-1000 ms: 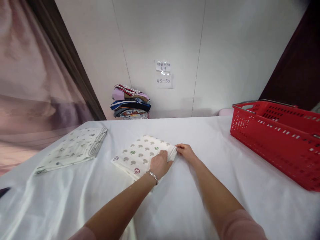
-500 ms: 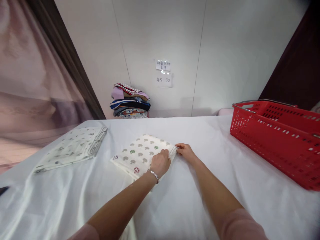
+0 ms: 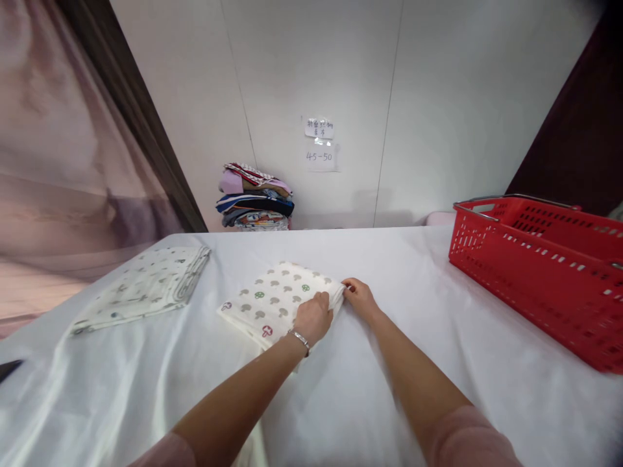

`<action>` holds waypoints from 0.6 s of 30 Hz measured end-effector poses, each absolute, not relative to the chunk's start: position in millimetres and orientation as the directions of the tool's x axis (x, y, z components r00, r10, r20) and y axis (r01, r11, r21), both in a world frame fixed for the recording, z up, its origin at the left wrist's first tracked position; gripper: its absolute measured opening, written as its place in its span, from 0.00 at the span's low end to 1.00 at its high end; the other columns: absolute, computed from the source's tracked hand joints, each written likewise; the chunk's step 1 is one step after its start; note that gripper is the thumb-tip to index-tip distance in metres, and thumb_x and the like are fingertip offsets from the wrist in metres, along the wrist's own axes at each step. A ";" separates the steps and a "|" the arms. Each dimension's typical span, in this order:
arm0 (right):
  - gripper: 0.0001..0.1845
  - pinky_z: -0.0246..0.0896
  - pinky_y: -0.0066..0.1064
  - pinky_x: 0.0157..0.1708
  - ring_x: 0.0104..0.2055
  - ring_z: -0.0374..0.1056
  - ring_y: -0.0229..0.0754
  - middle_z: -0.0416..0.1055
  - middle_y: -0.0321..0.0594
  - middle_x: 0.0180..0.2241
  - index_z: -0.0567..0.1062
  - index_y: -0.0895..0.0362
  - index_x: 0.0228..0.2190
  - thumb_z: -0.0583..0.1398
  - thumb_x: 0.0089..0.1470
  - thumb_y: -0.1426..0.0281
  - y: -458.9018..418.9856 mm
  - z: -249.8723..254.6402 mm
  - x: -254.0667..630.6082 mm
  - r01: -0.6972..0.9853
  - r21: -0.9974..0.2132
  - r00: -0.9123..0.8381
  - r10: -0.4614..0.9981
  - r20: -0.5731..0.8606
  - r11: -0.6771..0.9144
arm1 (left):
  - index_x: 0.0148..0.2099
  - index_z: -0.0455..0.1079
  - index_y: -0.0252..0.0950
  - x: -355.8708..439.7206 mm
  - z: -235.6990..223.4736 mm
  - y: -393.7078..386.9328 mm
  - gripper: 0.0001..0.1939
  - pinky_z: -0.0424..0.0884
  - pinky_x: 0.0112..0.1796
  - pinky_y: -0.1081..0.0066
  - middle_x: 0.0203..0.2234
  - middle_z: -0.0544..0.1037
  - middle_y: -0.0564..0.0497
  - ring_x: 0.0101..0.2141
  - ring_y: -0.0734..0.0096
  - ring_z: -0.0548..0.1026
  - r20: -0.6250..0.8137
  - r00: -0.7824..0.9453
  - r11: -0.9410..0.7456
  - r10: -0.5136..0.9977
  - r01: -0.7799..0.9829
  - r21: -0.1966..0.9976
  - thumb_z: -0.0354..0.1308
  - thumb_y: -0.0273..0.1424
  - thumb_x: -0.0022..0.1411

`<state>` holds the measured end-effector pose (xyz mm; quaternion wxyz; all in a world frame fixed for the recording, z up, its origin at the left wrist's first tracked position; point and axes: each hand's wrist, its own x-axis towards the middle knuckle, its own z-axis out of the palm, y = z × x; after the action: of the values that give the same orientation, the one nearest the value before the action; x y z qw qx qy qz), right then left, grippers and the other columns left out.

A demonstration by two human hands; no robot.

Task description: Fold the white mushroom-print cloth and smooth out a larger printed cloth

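Note:
A folded white cloth (image 3: pixel 272 298) printed with grey, green and red mushrooms lies flat in the middle of the table. My left hand (image 3: pixel 314 319), with a bracelet at the wrist, grips the cloth's near right edge, its fingers curled in. At the far right corner, my right hand (image 3: pixel 359 297) pinches the folded layers between thumb and fingers. The undersides of the left fingers are hidden. Off to the left rests a second folded white cloth (image 3: pixel 141 285) with small dark prints, touched by neither hand.
A white sheet (image 3: pixel 389 389) covers the table. On the right stands a red plastic basket (image 3: pixel 525 266) with metal handles. Behind the table's far edge is a stack of folded fabrics (image 3: pixel 256 201). Paper signs (image 3: pixel 320 146) hang on the wall. A dark object (image 3: pixel 8 370) sits at the left edge.
Almost nothing differs. Both hands keep their hold on the mushroom-print cloth, and the whole view has shifted very slightly.

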<state>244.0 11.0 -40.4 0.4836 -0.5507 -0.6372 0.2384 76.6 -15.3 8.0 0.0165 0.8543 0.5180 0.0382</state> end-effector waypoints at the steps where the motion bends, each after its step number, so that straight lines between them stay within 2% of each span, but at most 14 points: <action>1: 0.14 0.56 0.29 0.33 0.29 0.61 0.37 0.70 0.35 0.33 0.73 0.53 0.35 0.53 0.45 0.71 10.6 -40.2 244.1 0.481 -0.829 0.067 0.931 0.360 0.286 | 0.43 0.58 0.36 76.8 8.0 -15.4 0.08 0.64 0.35 0.68 0.38 0.69 0.45 0.38 0.64 0.72 0.041 0.455 -0.456 0.890 0.887 0.073 0.46 0.31 0.60; 4: 0.17 0.56 0.30 0.35 0.32 0.61 0.38 0.69 0.36 0.35 0.73 0.52 0.38 0.53 0.44 0.73 9.5 -38.3 243.7 0.542 -0.780 0.021 0.922 0.386 0.314 | 0.43 0.59 0.36 78.2 7.6 -16.7 0.09 0.64 0.36 0.69 0.39 0.70 0.45 0.39 0.65 0.71 0.032 0.431 -0.432 0.902 0.899 0.076 0.47 0.31 0.60; 8: 0.16 0.54 0.29 0.36 0.35 0.62 0.39 0.68 0.36 0.33 0.73 0.52 0.35 0.51 0.46 0.75 10.0 -38.5 242.4 0.652 -0.694 0.013 0.910 0.413 0.305 | 0.42 0.60 0.36 77.7 8.8 -17.9 0.09 0.64 0.36 0.69 0.38 0.71 0.46 0.38 0.65 0.72 0.050 0.435 -0.438 0.899 0.893 0.100 0.48 0.32 0.59; 13: 0.17 0.55 0.29 0.36 0.35 0.63 0.39 0.69 0.36 0.34 0.74 0.52 0.35 0.51 0.45 0.76 14.3 -45.3 244.5 0.649 -0.706 0.041 0.913 0.406 0.285 | 0.37 0.65 0.38 69.1 21.6 -9.0 0.12 0.64 0.35 0.71 0.32 0.74 0.50 0.35 0.68 0.72 0.005 0.445 -0.434 0.896 0.871 0.231 0.48 0.40 0.60; 14: 0.17 0.55 0.29 0.36 0.35 0.63 0.39 0.70 0.36 0.34 0.74 0.52 0.36 0.51 0.46 0.76 14.9 -46.3 245.2 0.646 -0.708 0.040 0.914 0.404 0.285 | 0.37 0.65 0.38 67.5 23.6 -6.3 0.13 0.65 0.36 0.71 0.33 0.74 0.50 0.36 0.68 0.72 0.034 0.453 -0.447 0.891 0.860 0.245 0.46 0.41 0.61; 16: 0.17 0.56 0.29 0.37 0.35 0.63 0.39 0.70 0.36 0.34 0.74 0.53 0.36 0.51 0.46 0.75 15.3 -47.1 246.4 0.644 -0.710 0.040 0.914 0.405 0.286 | 0.43 0.65 0.38 65.5 23.6 -2.3 0.14 0.63 0.43 0.69 0.42 0.73 0.48 0.44 0.66 0.69 0.147 0.503 -0.524 0.852 0.820 0.230 0.45 0.40 0.62; 18: 0.16 0.56 0.29 0.37 0.36 0.63 0.39 0.70 0.36 0.34 0.74 0.52 0.36 0.51 0.47 0.74 14.9 -46.6 246.8 0.644 -0.710 0.044 0.913 0.406 0.285 | 0.53 0.60 0.38 65.4 17.8 -1.6 0.20 0.56 0.52 0.64 0.53 0.65 0.46 0.54 0.64 0.60 0.207 0.587 -0.619 0.783 0.767 0.170 0.46 0.39 0.62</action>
<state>246.8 14.9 -46.6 0.4341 -0.5774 -0.6738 0.1551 65.4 -1.6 17.8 0.0312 0.8901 0.4352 0.1313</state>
